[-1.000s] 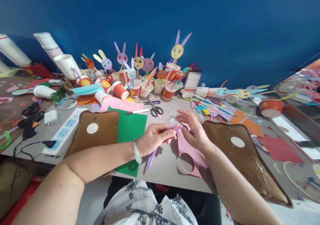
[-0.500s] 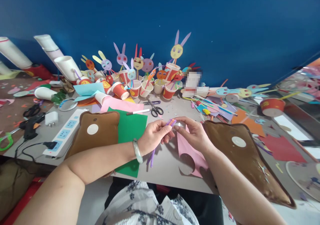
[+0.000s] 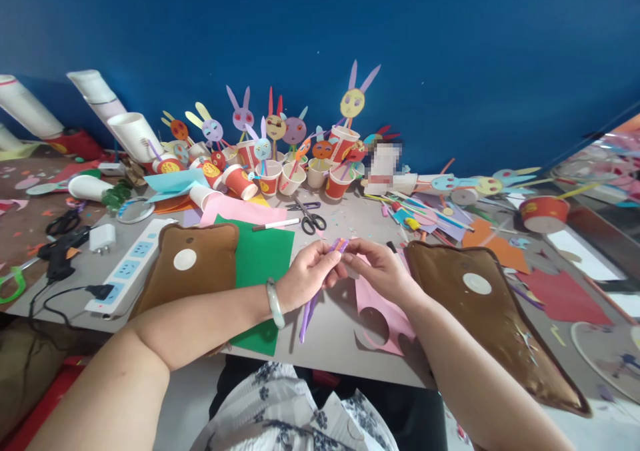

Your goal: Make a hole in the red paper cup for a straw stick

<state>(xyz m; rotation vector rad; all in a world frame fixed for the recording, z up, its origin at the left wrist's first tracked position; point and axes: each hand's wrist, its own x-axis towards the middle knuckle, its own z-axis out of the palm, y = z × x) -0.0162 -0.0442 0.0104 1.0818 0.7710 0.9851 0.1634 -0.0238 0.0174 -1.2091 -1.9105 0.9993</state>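
In the middle of the head view, my left hand [image 3: 311, 271] is closed around thin purple straws [image 3: 309, 314]. Their lower ends hang below the palm, and the upper ends show a small orange bit between my fingertips. The thumb and fingers of my right hand [image 3: 384, 272] pinch at those upper ends, touching the left fingertips. Exactly what lies between the right fingers is partly hidden. Under my right wrist lies pink paper [image 3: 385, 317] with a round cutout. Green paper [image 3: 265, 251] is beside my left forearm.
Black scissors [image 3: 313, 221] and a marker [image 3: 275, 225] lie beyond my hands. Brown cushion-like pads flank me, left [image 3: 200, 264] and right [image 3: 483, 304]. A power strip [image 3: 127, 267] and glue gun [image 3: 63, 254] sit left. Paper cups [image 3: 269, 177] with rabbit faces line the blue wall.
My right fingers have closed in on the top of the straws, and the shiny bit seen there before is now hidden. The straws' lower ends have swung slightly.
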